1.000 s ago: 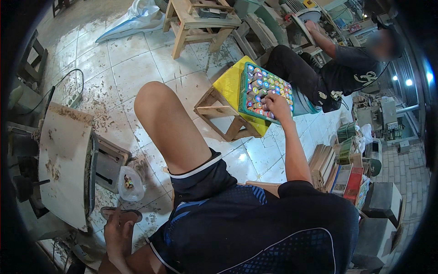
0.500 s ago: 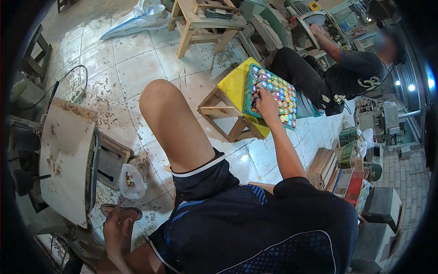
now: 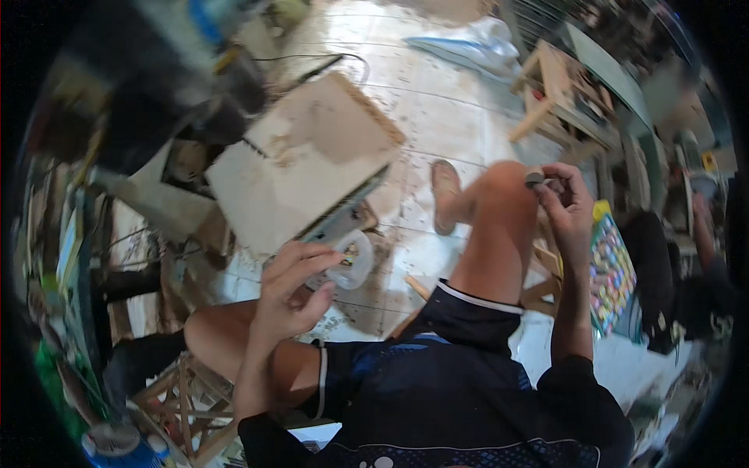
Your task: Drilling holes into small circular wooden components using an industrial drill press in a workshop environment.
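R grip (image 3: 567,198) now off tray (image 3: 606,226), pinching sml grey-ended piece (image 3: 534,179); L grip (image 3: 289,290) raised, spread.

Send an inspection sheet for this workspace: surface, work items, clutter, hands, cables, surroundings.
Surface: pale tabletop, brown debris on it.
Work items: small cylinder with a grey end; crate of colourful round-ended pieces at the person's right, details blurred.
Clutter: translucent bag with small pieces inside; white sack on the floor; dark debris on the tiles.
Hands: right hand pinches the cylinder; left hand has thumb and fingers apart near the bag, contact unclear.
Cables: one dark cable curving on the floor beyond the tabletop.
Surroundings: wooden stool; co-worker at far right, blurred.
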Demonstrator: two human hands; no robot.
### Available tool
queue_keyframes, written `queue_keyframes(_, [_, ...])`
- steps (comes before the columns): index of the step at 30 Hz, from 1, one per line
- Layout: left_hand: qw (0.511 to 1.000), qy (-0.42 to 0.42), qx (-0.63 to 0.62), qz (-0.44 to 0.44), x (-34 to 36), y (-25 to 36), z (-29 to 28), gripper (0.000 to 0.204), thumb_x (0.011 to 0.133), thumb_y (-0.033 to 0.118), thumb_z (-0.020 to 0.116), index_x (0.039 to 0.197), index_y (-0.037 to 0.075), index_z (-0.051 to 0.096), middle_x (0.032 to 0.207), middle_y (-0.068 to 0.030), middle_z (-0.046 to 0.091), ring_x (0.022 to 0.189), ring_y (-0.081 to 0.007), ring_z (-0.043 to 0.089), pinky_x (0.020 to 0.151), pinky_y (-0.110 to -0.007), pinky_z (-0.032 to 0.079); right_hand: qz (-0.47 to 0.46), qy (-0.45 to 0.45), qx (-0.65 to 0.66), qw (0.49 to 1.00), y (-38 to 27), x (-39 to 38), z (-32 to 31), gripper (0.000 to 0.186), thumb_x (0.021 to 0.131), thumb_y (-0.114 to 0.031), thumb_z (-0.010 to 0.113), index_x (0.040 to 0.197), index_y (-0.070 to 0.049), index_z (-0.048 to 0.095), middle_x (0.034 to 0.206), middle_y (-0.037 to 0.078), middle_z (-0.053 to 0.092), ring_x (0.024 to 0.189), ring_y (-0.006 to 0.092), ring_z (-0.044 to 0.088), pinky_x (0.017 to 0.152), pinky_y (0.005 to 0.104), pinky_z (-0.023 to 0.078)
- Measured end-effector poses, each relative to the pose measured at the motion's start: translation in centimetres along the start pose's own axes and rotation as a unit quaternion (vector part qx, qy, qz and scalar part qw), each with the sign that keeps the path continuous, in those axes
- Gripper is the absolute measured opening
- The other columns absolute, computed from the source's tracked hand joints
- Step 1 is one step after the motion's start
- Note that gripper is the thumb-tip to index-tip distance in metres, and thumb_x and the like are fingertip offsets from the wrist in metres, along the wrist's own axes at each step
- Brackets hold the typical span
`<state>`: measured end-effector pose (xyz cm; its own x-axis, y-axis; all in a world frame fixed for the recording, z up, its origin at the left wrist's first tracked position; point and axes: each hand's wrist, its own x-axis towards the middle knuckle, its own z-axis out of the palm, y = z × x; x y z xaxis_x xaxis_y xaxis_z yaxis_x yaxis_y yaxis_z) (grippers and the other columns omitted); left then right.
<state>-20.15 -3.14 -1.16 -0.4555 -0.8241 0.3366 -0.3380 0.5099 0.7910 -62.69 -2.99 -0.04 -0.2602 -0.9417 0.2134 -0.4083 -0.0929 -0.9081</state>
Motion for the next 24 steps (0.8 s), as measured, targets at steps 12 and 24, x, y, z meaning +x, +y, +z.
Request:
queue_keyframes(12, [0.98,0.176,0.087,-0.034,0.5,-2.9,-1.3,0.052,0.08,0.004,0.084,0.129,0.001,0.066,0.109,-0.0143,0.069,0.091,-0.0222,0.07,0.081,-0.032,0.061,0.07,-0.509,0.27,0.814,-7.3,3.0,24.9,0.022,0.095,-0.011,0.072,0.111,0.0,0.061,0.099,0.005,0.068,0.091,0.0116,0.066,0.083,0.0289,0.055])
queue_keyframes(24, [0.959,0.236,0.097,-0.127,1.3,-4.1,-2.2,0.042,0.081,0.007,0.078,0.121,0.0,0.068,0.107,-0.0137,0.069,0.09,-0.0218,0.068,0.082,-0.033,0.056,-0.01,-0.332,0.184,0.925,-6.2,6.8,23.7,0.022,0.103,-0.016,0.064,0.118,0.0,0.068,0.109,0.003,0.07,0.1,0.0084,0.061,0.089,0.0277,0.05])
